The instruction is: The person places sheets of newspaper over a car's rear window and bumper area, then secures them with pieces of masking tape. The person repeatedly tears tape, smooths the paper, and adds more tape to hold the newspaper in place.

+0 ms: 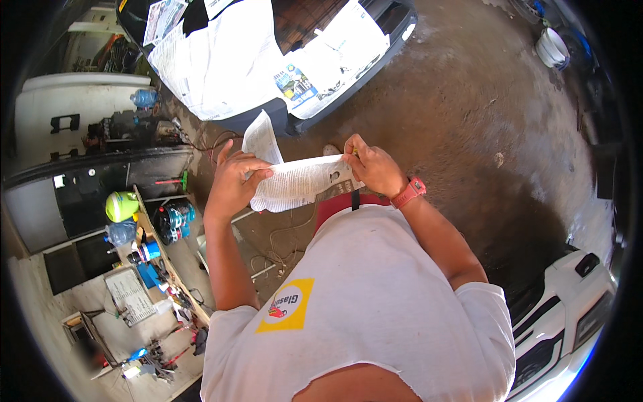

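A folded sheet of newspaper [298,182] is stretched between my two hands in front of my waist, with a loose flap standing up on its left side. My left hand [234,175] pinches its left edge between thumb and fingers. At the opposite end, my right hand [376,167] grips the upper right corner, and a small yellow-green bit shows at its fingers, too small to name. Just beyond stands a dark car body part [295,126], largely covered with newspaper sheets [231,57]. The flap nearly reaches its near edge.
On the left is a workbench [167,248] with a yellow-green container [121,206], bottles and tools. A pale cord [274,253] lies on the floor. A white bucket [550,48] stands far right, and a white car [569,301] is at lower right.
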Available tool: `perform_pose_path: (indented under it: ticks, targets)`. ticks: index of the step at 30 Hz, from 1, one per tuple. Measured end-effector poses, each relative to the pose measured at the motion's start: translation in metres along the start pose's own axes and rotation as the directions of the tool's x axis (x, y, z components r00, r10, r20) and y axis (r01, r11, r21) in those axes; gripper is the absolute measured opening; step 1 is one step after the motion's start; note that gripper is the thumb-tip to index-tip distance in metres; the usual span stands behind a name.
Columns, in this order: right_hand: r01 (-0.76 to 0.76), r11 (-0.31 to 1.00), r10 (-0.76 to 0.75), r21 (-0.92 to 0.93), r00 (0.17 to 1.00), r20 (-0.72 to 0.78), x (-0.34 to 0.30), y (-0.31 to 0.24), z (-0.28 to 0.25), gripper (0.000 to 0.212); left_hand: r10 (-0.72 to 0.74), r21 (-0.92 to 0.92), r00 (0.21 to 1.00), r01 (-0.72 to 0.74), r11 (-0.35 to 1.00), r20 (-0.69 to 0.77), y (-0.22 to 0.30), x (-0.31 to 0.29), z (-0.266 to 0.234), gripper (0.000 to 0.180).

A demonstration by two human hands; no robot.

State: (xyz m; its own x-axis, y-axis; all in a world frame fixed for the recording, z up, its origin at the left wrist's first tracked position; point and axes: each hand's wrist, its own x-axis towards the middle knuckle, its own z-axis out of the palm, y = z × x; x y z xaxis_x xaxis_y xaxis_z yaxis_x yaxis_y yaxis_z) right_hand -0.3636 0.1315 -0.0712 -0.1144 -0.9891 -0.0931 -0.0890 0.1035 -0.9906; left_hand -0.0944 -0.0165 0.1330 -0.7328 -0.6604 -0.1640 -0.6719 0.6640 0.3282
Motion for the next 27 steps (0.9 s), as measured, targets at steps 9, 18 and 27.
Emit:
perform_pose_path:
  ticks: [9, 18, 27]
  targets:
    - [-0.140, 0.827, 0.457, 0.545, 0.731, -0.506, 0.000, 0.014, -0.060, 0.024, -0.349, -0.068, 0.763, 0.374, 0.925, -0.544, -0.057, -0.065, 0.081, 0.015]
    - [0.375, 0.515, -0.379, -0.771, 0.906, 0.187, 0.048, -0.077, 0.021, 0.087, -0.318, -0.208, 0.901, 0.264, 0.942, -0.294, -0.005, -0.045, 0.182, 0.069]
    - [0.448, 0.478, -0.099, -0.756, 0.882, 0.460, 0.082, -0.051, 0.096, 0.026, -0.387, -0.354, 0.904, 0.306, 0.884, -0.184, -0.053, -0.076, 0.231, 0.084]
